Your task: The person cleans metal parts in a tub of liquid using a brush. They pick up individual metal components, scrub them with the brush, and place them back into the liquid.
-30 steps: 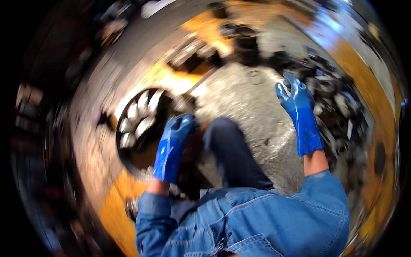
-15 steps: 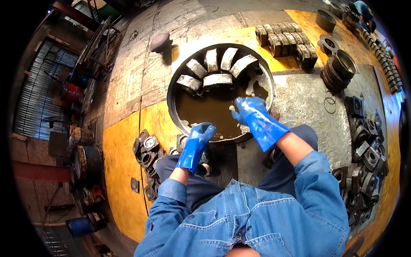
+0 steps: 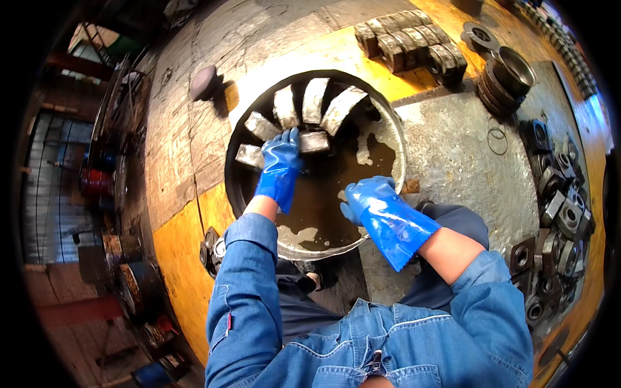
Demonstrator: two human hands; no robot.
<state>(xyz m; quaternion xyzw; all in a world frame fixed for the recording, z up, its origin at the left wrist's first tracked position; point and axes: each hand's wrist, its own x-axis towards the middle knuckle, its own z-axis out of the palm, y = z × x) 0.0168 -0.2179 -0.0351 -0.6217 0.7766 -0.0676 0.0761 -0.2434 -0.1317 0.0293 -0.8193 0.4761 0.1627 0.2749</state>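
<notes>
A wide round black basin (image 3: 396,129) holds murky brown liquid, with pale foam on it. Several curved metal blocks (image 3: 315,100) stand fanned out along its far side. One shorter block (image 3: 314,141) lies closer in. My left hand (image 3: 281,152), in a blue rubber glove, reaches over this block's left end, fingers extended and touching or just above it. Whether it grips the block is unclear. My right hand (image 3: 370,197), gloved alike, hovers above the basin's right near side with curled fingers. What they hold, if anything, is hidden.
Rows of similar metal blocks (image 3: 404,45) stand beyond the basin at right. Stacked metal rings (image 3: 508,81) and a pile of square-flanged metal parts (image 3: 556,226) sit farther right. A mushroom-shaped stool (image 3: 204,83) is at far left, and drums (image 3: 139,288) line the left side.
My left hand has moved forward from the basin's near rim to the closer block. My right hand stays over the near right part, slightly lower in view. The view has shifted.
</notes>
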